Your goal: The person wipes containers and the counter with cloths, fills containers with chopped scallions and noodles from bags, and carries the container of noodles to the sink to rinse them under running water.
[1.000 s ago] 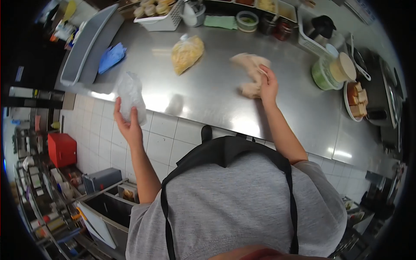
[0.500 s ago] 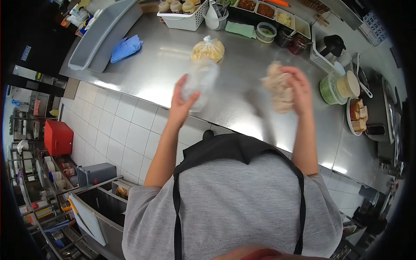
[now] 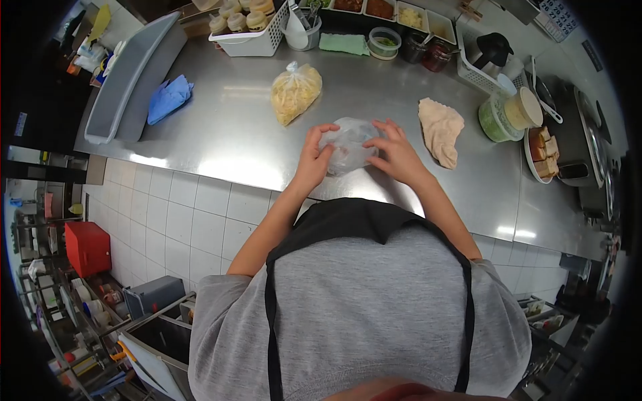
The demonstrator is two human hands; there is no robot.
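A clear plastic bag (image 3: 350, 142) is held low over the steel counter (image 3: 221, 137), near its front edge. The thumb and fingers of my left hand (image 3: 314, 157) pinch the bag's left side. On its right side, my right hand (image 3: 401, 159) grips it with curled fingers. Whatever is inside the bag, if anything, cannot be made out. Behind it stands a knotted clear bag of pale yellow food pieces (image 3: 296, 93). A crumpled beige cloth (image 3: 441, 130) lies on the counter to the right of my right hand.
A grey tub (image 3: 134, 83) and a blue cloth (image 3: 169, 100) are on the left. Along the back stand a white bottle basket (image 3: 251, 44), a green cloth (image 3: 344, 44) and several food containers. A green-filled tub (image 3: 496, 120) and a bread bowl (image 3: 533, 167) sit right.
My right hand has let go of the beige cloth, now on the counter, and moved left to the plastic bag. My left hand has brought the bag rightward, closer to my body's middle.
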